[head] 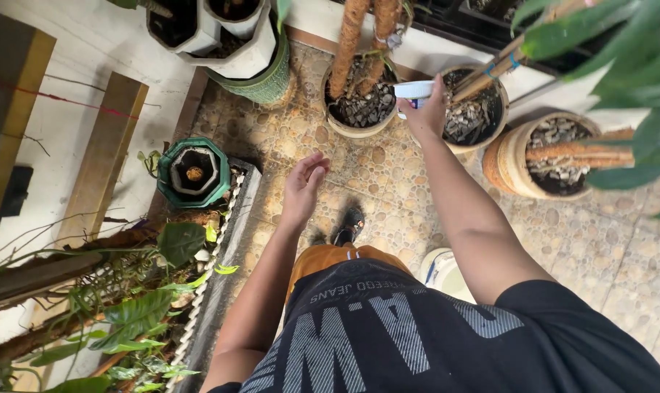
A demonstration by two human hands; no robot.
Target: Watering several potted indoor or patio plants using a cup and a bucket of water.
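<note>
Right hand (pixel 426 110) closed around a small white cup (pixel 413 90), fingers wrapped on its side, held up in the air between two round pots, near both rims. Left hand (pixel 303 185) loose, half open, fingers curled, holding nothing, hanging over the pebble floor (pixel 388 175). Three round tan pots with bark chips ahead: left pot (pixel 359 109) with two coir poles, middle pot (pixel 475 116) with bamboo sticks, right pot (pixel 541 156) with a pole. One green octagonal pot (pixel 194 172) at left on a long trough (pixel 232 240) with leafy plants. One white bucket (pixel 441 273) by the person's leg. One sandalled foot (pixel 349 227) visible
</note>
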